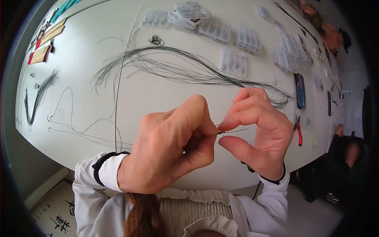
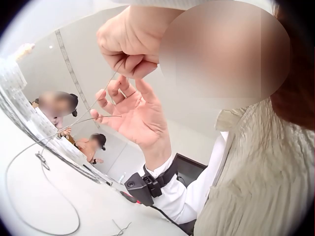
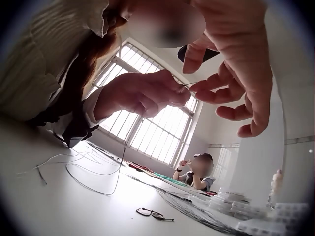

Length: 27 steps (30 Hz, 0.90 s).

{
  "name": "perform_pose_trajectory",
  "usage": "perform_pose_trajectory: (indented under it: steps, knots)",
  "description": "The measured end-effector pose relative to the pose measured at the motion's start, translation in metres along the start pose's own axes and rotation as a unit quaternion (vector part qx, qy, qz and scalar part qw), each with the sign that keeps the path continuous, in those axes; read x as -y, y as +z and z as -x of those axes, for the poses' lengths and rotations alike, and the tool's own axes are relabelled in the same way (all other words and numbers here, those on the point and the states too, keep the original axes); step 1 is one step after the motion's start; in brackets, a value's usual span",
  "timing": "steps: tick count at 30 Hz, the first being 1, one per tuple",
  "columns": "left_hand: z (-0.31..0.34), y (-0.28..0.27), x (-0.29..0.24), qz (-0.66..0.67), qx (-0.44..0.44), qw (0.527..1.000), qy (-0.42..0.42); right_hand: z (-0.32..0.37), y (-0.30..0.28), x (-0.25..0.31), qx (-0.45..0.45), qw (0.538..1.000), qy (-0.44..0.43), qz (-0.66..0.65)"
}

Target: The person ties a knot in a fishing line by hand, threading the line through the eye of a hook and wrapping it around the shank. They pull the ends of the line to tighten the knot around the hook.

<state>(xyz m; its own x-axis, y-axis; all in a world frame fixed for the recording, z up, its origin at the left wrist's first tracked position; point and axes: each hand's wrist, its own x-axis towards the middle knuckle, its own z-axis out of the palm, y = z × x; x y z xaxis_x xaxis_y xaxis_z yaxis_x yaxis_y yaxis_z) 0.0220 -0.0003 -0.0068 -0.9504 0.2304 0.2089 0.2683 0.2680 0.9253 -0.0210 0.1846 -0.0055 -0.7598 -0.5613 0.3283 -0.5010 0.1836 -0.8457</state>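
My left hand (image 1: 169, 146) pinches a thin dark line (image 1: 237, 130) between thumb and fingertips. A small dark, knot-like piece (image 1: 221, 132) shows just past those fingertips; most of what the hand holds is hidden inside it. Right beside the piece is my right hand (image 1: 262, 132), thumb and index finger parted around it. In the left wrist view the right hand's palm (image 2: 140, 120) faces the camera with the fingers loosely spread. Slack line (image 3: 118, 172) hangs from the left hand and loops onto the table in the right wrist view.
A bundle of dark lines (image 1: 177, 55) lies across the white table (image 1: 158, 102). Clear boxes (image 1: 213, 29) stand beyond it. To the right are red-handled pliers (image 1: 299, 134) and a phone-like dark object (image 1: 300, 91). Small hooks (image 1: 49, 118) with line lie left. Other people sit farther off.
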Motion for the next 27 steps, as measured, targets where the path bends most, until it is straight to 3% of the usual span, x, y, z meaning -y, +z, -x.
perform_pose_trajectory:
  steps: [8,10,14,19,27]
  knots:
    - [-0.001,0.000,0.000,0.012,0.039,0.999,-0.018,0.003,0.004,0.003,-0.020,0.999,0.038,-0.007]
    - [0.000,0.002,0.002,0.116,0.022,0.991,-0.058,0.003,0.005,0.001,-0.032,0.996,0.073,-0.050]
    - [-0.003,-0.001,0.003,0.120,0.027,0.990,-0.062,0.005,0.005,-0.002,-0.034,0.990,0.106,-0.085]
    - [-0.008,-0.005,-0.011,-0.024,0.013,0.999,-0.044,0.005,0.003,0.000,-0.031,0.960,0.210,-0.180]
    - [-0.007,0.003,0.004,-0.124,-0.042,0.989,0.072,0.006,0.005,0.001,-0.021,0.940,0.253,-0.226]
